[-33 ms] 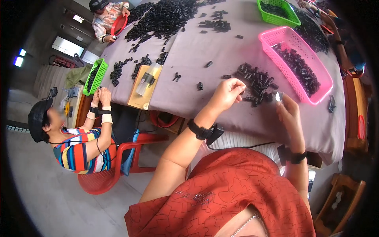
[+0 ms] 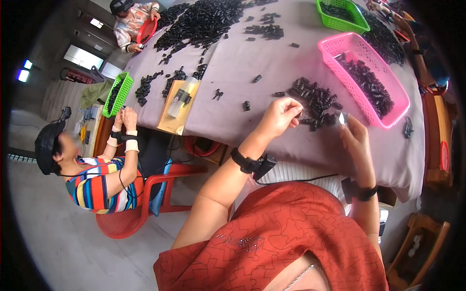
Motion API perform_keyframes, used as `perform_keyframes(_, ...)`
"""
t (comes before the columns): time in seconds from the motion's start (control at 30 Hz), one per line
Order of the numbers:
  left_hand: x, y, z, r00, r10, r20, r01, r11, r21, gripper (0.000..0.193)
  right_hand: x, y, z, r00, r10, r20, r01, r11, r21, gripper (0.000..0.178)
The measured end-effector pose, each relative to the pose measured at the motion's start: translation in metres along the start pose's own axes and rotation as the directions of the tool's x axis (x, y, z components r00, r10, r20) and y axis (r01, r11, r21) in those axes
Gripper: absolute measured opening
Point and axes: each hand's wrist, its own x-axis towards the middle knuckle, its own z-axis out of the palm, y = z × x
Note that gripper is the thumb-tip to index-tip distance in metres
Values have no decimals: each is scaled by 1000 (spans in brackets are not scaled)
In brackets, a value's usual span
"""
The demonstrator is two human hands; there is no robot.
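Observation:
My left hand (image 2: 280,116) is closed in a pinch over the near edge of the table, beside a loose pile of small black plastic parts (image 2: 315,99). A dark bit, apparently one of these parts, shows at its fingertips. To the right, my right hand (image 2: 357,138) is closed on a small, shiny, pointed blade (image 2: 342,118), which sticks up from the fingers. A pink plastic basket (image 2: 330,46) holding many black parts stands just beyond that hand. A few single parts lie left of the pile.
A grey cloth covers the table (image 2: 228,106). On it are a large black heap (image 2: 199,29), a green basket (image 2: 359,26) and a yellow board (image 2: 170,127) bearing a clear tube. At left a co-worker (image 2: 107,179) sits on a red chair (image 2: 121,223) near another green basket (image 2: 127,89).
My left hand has shifted very slightly, and a dark bit now shows at its fingertips. My right hand and the blade look unmoved.

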Motion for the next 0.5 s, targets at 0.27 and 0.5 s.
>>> perform_keyframes(0.27, -13, 4, 18, 993, -13, 115, 28, 990, -135, 14, -3, 7, -4, 999, -31, -36, 31, 999, -10, 17)
perform_keyframes(0.5, -13, 1, 20, 936, -194, 292, 338, 723, -602, 15, -6, -3, 0, 997, -12, 74, -2, 984, 179, 37)
